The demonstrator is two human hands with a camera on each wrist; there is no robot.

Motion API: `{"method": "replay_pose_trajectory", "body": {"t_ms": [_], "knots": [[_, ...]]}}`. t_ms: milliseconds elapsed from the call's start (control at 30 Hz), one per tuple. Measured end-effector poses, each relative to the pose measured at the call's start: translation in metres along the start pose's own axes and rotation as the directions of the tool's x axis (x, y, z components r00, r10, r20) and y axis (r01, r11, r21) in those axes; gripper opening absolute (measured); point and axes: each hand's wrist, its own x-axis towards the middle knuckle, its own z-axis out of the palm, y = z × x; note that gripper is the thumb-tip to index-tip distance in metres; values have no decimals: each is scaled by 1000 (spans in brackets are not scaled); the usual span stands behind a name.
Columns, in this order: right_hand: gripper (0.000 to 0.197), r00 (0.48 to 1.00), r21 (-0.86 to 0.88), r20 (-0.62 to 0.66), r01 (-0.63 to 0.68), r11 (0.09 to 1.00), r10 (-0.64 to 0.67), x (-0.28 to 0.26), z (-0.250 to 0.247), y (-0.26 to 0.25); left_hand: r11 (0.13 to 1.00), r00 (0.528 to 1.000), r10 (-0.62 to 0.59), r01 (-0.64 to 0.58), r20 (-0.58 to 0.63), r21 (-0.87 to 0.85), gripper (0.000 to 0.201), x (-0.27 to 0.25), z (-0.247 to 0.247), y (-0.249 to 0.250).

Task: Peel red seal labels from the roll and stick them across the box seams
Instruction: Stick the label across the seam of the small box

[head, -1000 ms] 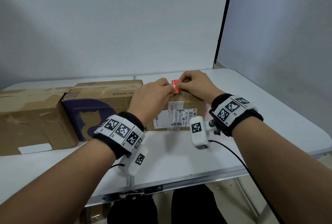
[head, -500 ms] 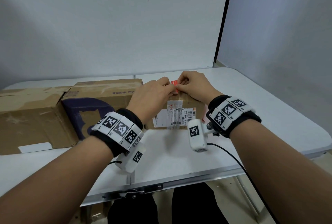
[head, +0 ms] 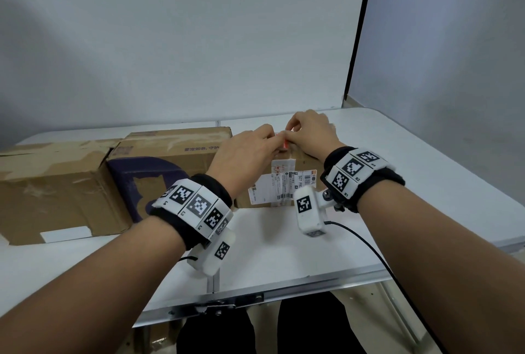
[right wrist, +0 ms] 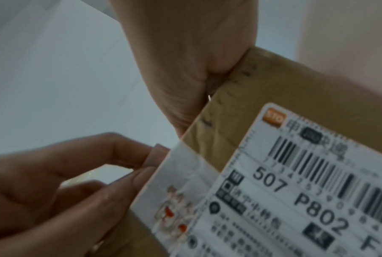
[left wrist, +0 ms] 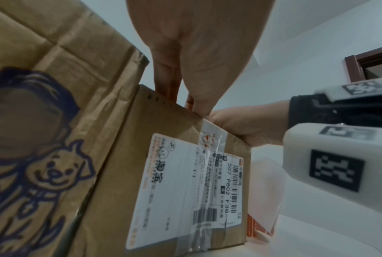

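1. Small box [head: 284, 183] on table [head: 369, 226]; shipping label [right wrist: 306, 182] reads "STO", "507 P802".
2. Left hand [head: 244, 152] and right hand [head: 309, 135] fingers pinch red seal label [head: 285, 144] at the box's top edge.
3. Only the left wrist view shows the dog print on the neighbouring box [left wrist: 53, 121].

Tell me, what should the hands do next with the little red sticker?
Probably lower it and press it flat. Both the left hand and right hand pinch the red label right at the small box's top front edge, where clear tape crosses.
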Motion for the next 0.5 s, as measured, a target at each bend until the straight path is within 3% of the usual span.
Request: {"method": "replay_pose_trajectory", "body": {"t_ms": [200, 267, 367, 433, 500], "knots": [[26, 997, -43, -8, -80, 996, 80, -1, 3, 5, 1000, 999, 15, -15, 37, 0, 22, -1, -4, 0], [24, 997, -50, -17, -74, 996, 73, -1, 3, 4, 995, 999, 16, -11, 51, -100, 24, -1, -8, -3], [25, 997, -65, -15, -70, 995, 69, -2, 4, 5, 934, 988, -112, 141, 105, -327, 30, 9, -17, -12], [27, 998, -81, -15, -69, 994, 68, -3, 4, 4, 940, 979, -129, 172, 161, -295, 35, 19, -20, -15], [27, 998, -93, -12, -70, 993, 69, -4, 4, 3, 975, 975, -59, 102, 216, -196, 39, 27, -21, -12]]}}
